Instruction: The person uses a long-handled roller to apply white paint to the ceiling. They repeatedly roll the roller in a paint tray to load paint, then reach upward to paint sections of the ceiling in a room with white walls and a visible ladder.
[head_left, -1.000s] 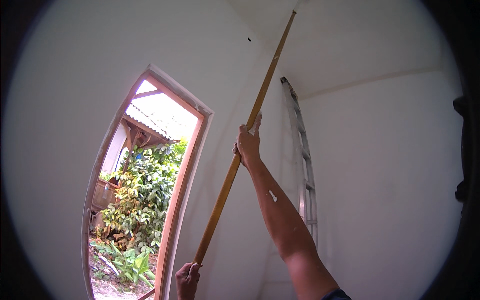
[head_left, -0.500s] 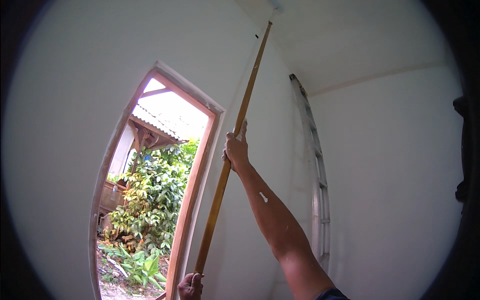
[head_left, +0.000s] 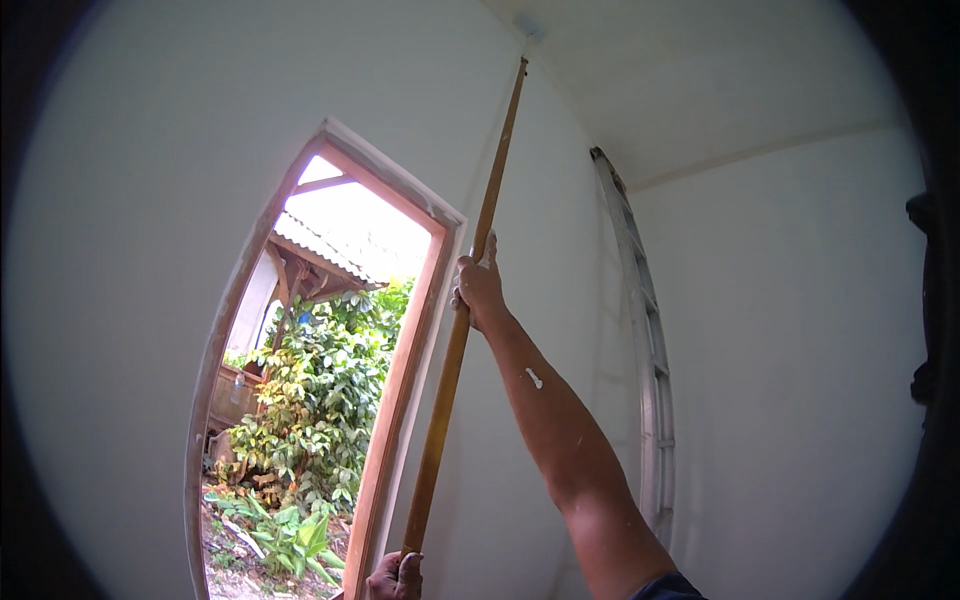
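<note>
A long yellow-brown wooden pole rises at a slant toward the ceiling, and both my hands are closed around it. My right hand, flecked with white paint, grips it midway up with the arm stretched out. Lower down, at the bottom of the view, my left hand holds the pole near its lower visible part. A thin metal rod at the pole's top leads to a small pale blue-grey head, seemingly a paint roller, where wall and ceiling meet. Its detail is too faint to make out.
Left of the pole, a wood-framed doorway opens onto leafy plants and a corrugated roof. A metal ladder leans against the white wall to the right. A dark object sits at the right rim.
The pole's top has swung left and sits slightly lower in view. Both hands keep their grip. The doorway and ladder have shifted a little to the right as the view moved.
</note>
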